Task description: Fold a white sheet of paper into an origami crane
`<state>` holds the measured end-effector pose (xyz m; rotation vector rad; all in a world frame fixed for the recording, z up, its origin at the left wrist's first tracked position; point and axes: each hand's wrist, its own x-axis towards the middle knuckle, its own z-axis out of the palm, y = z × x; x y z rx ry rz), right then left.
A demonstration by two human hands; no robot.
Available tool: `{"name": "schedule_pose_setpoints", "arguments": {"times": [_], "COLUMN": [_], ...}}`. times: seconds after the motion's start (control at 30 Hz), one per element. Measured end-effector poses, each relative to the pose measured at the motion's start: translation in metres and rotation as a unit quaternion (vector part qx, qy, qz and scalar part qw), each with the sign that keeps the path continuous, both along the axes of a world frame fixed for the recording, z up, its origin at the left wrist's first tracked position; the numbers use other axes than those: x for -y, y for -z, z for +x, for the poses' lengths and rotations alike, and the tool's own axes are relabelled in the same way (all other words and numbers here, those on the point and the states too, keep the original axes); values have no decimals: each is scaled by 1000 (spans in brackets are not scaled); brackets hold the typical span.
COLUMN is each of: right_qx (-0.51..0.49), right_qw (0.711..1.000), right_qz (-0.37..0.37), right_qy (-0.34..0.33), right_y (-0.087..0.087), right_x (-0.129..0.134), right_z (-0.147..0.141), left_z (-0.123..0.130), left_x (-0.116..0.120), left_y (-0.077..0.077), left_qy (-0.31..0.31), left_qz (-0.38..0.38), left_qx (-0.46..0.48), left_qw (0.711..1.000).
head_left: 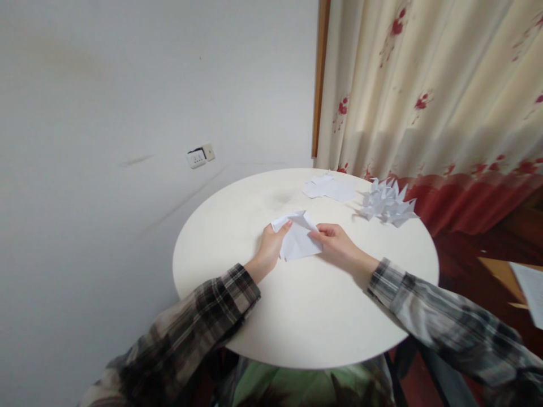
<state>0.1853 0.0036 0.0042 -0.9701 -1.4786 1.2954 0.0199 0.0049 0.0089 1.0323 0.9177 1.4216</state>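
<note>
Paper (299,243), part-folded, pointed end away fr. wearer, long axis unclear, L fingers (287,227) & R fingers (319,235) pinching opp. sides

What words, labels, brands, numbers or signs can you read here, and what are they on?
None that can be read.
Folded white paper: no lettering visible.
Sheet at the right edge: any print is too blurred.
Wall socket: any marking is too small.
</note>
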Motion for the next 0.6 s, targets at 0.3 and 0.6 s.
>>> {"name": "schedule_pose_setpoints", "arguments": {"times": [0.3,0.6], "right_qx": [-34,-22], "right_qw": [996,991], "right_qz": [68,63], "right_qy": [50,114], "right_y": [-9,-5], "right_x": [-6,-7], "right_z": [10,12], "left_z": [0,-5], "left_x": [1,-3], "left_y": [-1,-4], "left_qy": [86,21], "left_qz": [-12,40], "left_qx": [-59,-47], "left_qw": [994,998]}}
